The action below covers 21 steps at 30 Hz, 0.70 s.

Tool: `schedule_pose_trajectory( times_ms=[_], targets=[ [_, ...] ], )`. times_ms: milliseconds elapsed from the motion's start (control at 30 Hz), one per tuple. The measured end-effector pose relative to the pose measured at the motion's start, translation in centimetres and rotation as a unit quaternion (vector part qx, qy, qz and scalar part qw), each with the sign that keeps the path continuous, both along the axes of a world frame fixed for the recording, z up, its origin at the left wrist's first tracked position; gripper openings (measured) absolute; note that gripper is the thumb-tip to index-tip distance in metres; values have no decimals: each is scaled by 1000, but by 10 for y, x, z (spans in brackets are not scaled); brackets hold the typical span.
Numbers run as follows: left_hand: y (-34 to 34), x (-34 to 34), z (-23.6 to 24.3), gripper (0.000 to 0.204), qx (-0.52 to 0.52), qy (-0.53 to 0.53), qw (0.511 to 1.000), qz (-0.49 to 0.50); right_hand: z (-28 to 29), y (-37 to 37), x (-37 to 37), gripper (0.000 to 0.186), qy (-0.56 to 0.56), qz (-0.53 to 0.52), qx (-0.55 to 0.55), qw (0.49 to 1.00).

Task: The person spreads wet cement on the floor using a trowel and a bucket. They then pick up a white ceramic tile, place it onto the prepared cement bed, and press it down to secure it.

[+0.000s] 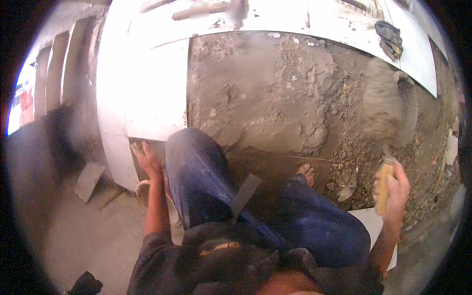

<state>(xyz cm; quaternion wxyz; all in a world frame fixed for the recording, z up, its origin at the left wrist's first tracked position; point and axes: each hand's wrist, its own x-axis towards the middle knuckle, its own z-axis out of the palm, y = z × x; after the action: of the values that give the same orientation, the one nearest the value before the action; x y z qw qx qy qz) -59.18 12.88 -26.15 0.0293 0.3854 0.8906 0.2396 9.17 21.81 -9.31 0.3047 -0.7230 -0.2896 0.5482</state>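
Note:
My right hand (399, 189) is closed round the wooden handle of a trowel (382, 105). Its broad blade, grey with mortar and smeared by motion, is over loose mortar at the right. My left hand (149, 160) has its fingers spread, low beside the near edge of a white tile (157, 93), next to my left knee. It holds nothing that I can see. Between the laid tiles and my legs lies a bed of wet grey mortar (255, 98), smoother in the middle and lumpy toward the right.
White tiles run along the left and far sides. On the far ones lie a long-handled tool (201, 11) and a dark crumpled glove or cloth (389, 40). A thin string (319, 158) crosses near my bare foot (306, 173). Another white tile (368, 219) sits beside my right leg.

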Motion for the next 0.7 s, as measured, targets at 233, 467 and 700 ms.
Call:
schedule_pose_trajectory(
  times_ms=[233, 467, 700],
  targets=[
    [-76, 74, 58, 70, -62, 58, 996, -9, -29, 91, -126, 49, 51, 309, 32, 949],
    [-144, 58, 121, 65, -73, 77, 994, 25, -128, 158, -210, 39, -325, 461, 362, 742],
    [-185, 62, 100, 67, -101, 122, 984, 81, -165, 128, -212, 33, -343, 416, 398, 742]
  ],
)
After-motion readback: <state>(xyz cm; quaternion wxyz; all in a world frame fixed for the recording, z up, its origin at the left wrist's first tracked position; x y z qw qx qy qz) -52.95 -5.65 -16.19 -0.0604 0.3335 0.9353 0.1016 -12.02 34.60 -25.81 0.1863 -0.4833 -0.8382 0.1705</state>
